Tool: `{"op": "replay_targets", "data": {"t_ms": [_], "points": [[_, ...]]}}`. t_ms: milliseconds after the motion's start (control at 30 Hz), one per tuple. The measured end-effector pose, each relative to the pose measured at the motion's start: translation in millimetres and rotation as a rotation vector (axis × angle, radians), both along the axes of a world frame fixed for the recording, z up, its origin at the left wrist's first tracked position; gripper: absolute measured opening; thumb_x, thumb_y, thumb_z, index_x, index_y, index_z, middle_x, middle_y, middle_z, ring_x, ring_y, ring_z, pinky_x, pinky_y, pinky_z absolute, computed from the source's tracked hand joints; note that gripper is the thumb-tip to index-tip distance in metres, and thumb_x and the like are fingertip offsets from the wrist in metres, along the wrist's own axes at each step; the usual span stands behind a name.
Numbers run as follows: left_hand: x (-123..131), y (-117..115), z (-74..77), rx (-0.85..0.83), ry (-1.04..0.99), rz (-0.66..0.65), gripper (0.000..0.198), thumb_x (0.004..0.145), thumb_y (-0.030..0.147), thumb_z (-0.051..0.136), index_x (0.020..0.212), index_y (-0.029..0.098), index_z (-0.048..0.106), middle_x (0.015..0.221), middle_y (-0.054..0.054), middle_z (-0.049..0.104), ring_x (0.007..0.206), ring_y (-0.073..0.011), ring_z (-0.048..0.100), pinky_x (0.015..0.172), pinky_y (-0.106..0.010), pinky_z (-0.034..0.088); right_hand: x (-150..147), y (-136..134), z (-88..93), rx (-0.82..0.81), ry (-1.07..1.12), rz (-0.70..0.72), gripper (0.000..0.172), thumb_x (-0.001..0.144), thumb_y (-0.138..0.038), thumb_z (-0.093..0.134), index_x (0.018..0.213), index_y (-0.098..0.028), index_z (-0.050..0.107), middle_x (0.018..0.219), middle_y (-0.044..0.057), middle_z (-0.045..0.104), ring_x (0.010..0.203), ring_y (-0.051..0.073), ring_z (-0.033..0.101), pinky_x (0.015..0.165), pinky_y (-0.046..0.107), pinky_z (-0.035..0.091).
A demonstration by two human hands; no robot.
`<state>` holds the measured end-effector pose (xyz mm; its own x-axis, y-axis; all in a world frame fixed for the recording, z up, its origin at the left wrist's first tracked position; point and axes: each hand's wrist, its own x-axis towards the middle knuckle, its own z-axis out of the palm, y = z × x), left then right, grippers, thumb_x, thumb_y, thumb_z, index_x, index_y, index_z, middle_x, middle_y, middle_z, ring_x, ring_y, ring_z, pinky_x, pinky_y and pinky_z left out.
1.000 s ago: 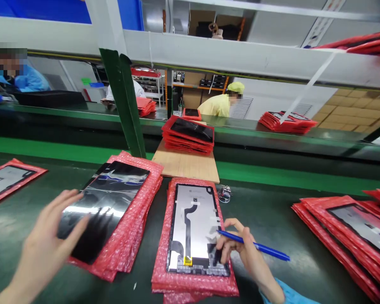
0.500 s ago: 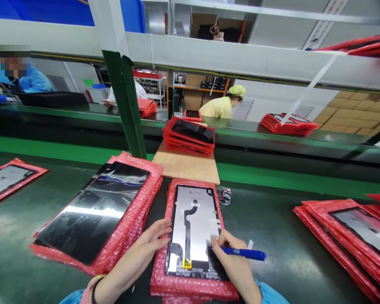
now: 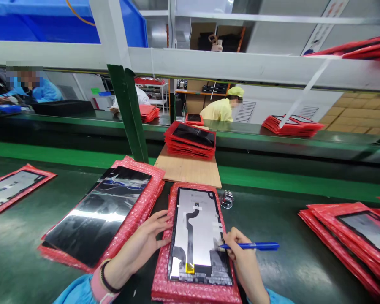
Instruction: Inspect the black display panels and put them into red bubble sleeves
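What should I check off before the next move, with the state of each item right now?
1. Pen in grip: ok; the right hand holds the blue pen.
2. Pen tip touching the panel: cannot tell; it is over the right part of the silver-backed panel, but contact is unclear.
3. Panel's silver side up: ok; it lies on red bubble wrap.
4. Left hand off the silver surface: ok; the left hand is at the wrap's left edge.
5. Left stack squared up: not ok; edges beneath the glossy black panel don't line up.
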<state>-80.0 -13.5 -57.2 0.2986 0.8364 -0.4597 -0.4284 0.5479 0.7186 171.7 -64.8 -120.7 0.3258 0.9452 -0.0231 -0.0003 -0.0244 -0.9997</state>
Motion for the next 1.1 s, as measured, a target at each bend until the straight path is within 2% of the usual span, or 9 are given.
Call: {"op": "replay_targets", "data": {"t_ms": [133, 267, 367, 467, 567, 633, 767, 900, 1100], "points": [[19, 9, 0.8, 0.079, 0.048, -0.083, 0.032, 0.074, 0.016, 0.067, 0.106, 0.018, 0.061, 0.105, -0.007, 0.070, 0.080, -0.0147, 0.065, 0.071, -0.028, 0.049, -1, 1, -3.0, 0.000, 0.215, -0.013, 0.045, 0.076, -0.049, 0.066, 0.058, -0.023, 0.034, 0.051, -0.009, 0.031, 0.046, 0.008, 0.020, 0.044, 0.022, 0.016], [49, 28, -13.5, 0.128, 0.111, -0.194, 0.033, 0.063, 0.018, 0.075, 0.094, 0.012, 0.066, 0.084, -0.009, 0.075, 0.072, -0.0203, 0.068, 0.068, -0.030, 0.051, -4, 2, -3.5, 0.019, 0.328, -0.037, 0.046, 0.076, -0.053, 0.067, 0.059, -0.022, 0.038, 0.049, -0.010, 0.031, 0.045, 0.006, 0.018, 0.043, 0.021, 0.016], [66, 38, -25.9, 0.148, 0.146, -0.196, 0.033, 0.056, 0.015, 0.076, 0.088, 0.009, 0.067, 0.072, -0.009, 0.074, 0.061, -0.0211, 0.067, 0.062, -0.031, 0.051, -3, 3, -2.6, 0.026, 0.367, -0.053, 0.044, 0.079, -0.059, 0.060, 0.062, -0.021, 0.046, 0.044, -0.011, 0.029, 0.041, 0.006, 0.016, 0.041, 0.021, 0.014], [71, 41, -24.9, 0.218, 0.169, -0.159, 0.035, 0.056, 0.014, 0.075, 0.090, 0.009, 0.067, 0.074, -0.009, 0.075, 0.061, -0.0223, 0.068, 0.060, -0.032, 0.051, 3, 3, 0.2, 0.053, 0.379, -0.069, 0.049, 0.083, -0.067, 0.048, 0.074, -0.020, 0.057, 0.037, -0.012, 0.025, 0.036, 0.006, 0.014, 0.039, 0.021, 0.013], [68, 40, -6.3, 0.353, 0.174, -0.093, 0.044, 0.060, 0.013, 0.074, 0.104, 0.013, 0.065, 0.092, -0.007, 0.076, 0.078, -0.0235, 0.070, 0.072, -0.032, 0.052, 15, 5, 7.1, 0.135, 0.348, -0.133, 0.055, 0.083, -0.070, 0.045, 0.075, -0.019, 0.061, 0.035, -0.011, 0.027, 0.034, 0.006, 0.018, 0.038, 0.020, 0.018], [65, 41, 10.8, 0.448, 0.176, -0.044, 0.046, 0.064, 0.013, 0.073, 0.109, 0.016, 0.063, 0.102, -0.005, 0.074, 0.092, -0.0229, 0.068, 0.081, -0.031, 0.050, 25, 9, 16.7, 0.188, 0.304, -0.183, 0.049, 0.081, -0.066, 0.053, 0.071, -0.019, 0.061, 0.038, -0.008, 0.039, 0.036, 0.007, 0.032, 0.039, 0.020, 0.027], [66, 42, 42.2, 0.584, 0.170, -0.021, 0.037, 0.072, 0.022, 0.072, 0.108, 0.018, 0.064, 0.111, -0.005, 0.072, 0.111, -0.0247, 0.061, 0.090, -0.031, 0.046, 34, 18, 53.4, 0.223, 0.212, -0.136, 0.038, 0.078, -0.057, 0.065, 0.084, -0.019, 0.069, 0.074, 0.005, 0.071, 0.067, 0.018, 0.065, 0.056, 0.025, 0.049], [72, 45, 66.3, 0.715, 0.147, -0.016, 0.036, 0.076, 0.028, 0.070, 0.111, 0.019, 0.063, 0.115, -0.005, 0.070, 0.112, -0.0254, 0.060, 0.089, -0.031, 0.046, 31, 23, 100.2, 0.268, 0.076, 0.009, 0.035, 0.076, -0.045, 0.071, 0.103, -0.022, 0.069, 0.099, 0.006, 0.073, 0.086, 0.022, 0.066, 0.072, 0.029, 0.051], [77, 59, 92.8, 0.806, 0.110, -0.007, 0.036, 0.076, 0.027, 0.070, 0.112, 0.022, 0.065, 0.111, -0.004, 0.071, 0.106, -0.0228, 0.061, 0.086, -0.028, 0.047, 28, 38, 130.2, 0.296, -0.101, -0.095, 0.030, 0.071, -0.039, 0.076, 0.094, -0.021, 0.069, 0.086, 0.003, 0.072, 0.083, 0.023, 0.064, 0.073, 0.030, 0.051]]}}
